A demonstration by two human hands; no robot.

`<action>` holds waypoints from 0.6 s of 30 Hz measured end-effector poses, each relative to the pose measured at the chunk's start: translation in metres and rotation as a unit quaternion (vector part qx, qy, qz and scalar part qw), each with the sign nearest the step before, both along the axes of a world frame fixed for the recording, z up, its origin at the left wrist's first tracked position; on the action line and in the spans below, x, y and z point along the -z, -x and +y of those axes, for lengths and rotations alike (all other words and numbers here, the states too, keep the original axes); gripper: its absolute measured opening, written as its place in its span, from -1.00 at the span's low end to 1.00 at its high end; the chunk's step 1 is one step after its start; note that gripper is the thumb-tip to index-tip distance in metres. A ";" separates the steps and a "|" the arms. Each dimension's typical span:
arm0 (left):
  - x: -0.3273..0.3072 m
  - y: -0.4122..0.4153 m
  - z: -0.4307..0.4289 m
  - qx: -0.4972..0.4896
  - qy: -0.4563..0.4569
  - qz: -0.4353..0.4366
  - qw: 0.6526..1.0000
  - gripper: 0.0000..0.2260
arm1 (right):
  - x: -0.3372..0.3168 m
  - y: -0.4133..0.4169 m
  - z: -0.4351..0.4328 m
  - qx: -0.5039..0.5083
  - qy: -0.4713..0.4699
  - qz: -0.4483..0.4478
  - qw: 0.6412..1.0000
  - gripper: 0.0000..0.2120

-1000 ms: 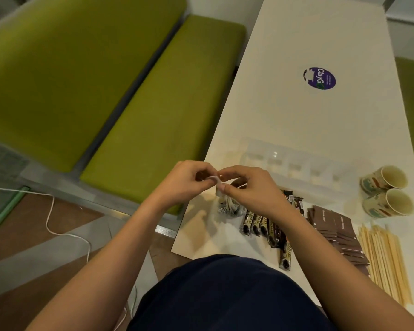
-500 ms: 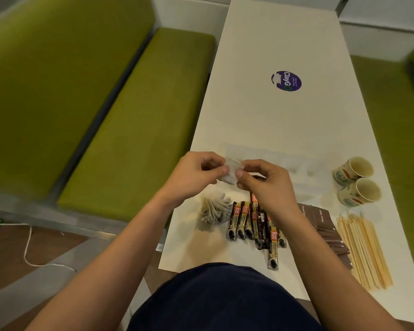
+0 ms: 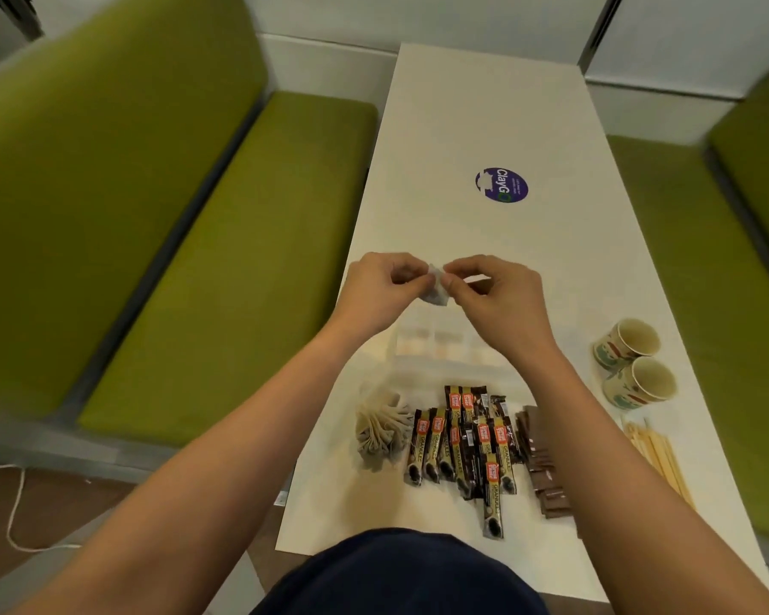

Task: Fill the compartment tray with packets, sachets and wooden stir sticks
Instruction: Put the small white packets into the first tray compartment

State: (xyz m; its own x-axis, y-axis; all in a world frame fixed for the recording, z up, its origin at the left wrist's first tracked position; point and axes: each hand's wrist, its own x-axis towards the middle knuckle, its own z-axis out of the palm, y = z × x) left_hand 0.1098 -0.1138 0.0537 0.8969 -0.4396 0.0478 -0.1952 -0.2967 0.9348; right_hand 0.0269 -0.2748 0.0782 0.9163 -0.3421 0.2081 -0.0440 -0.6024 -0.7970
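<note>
Holding a small pale sachet (image 3: 436, 289) up over the white table (image 3: 485, 104), you pinched it from both sides. Your left hand (image 3: 385, 288) gripped its left edge with thumb and fingertips, and your right hand (image 3: 493, 295) pinched the right edge between thumb and forefinger, the other fingers curled in. The clear compartment tray (image 3: 422, 344) sat on the table just below your hands, between your wrists; it was too blurred to tell what its sections held. Nearer to you lay the supplies in a row: a fanned bundle of tea bags (image 3: 380, 430) on the left, then dark coffee stick packets (image 3: 462, 441), a stack of brown sachets (image 3: 544, 472), and the wooden stir sticks (image 3: 658, 459) by your right forearm. Two paper cups (image 3: 631, 344) lay on their sides at the table's right edge, and a purple sticker (image 3: 501, 185) sat farther up the table.
</note>
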 end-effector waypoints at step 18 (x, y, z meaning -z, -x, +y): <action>0.060 0.026 0.035 -0.102 -0.079 0.045 0.991 -0.64 | 0.068 -0.019 0.005 -0.048 0.034 0.099 0.993 -0.88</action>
State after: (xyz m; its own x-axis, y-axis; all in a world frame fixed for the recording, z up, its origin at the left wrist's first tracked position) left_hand 0.0834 -0.0785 -0.0068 0.9656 -0.2435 -0.0909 -0.0338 -0.4646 0.8849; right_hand 0.0462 -0.2701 0.0102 0.9695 -0.2416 0.0408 -0.1343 -0.6634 -0.7361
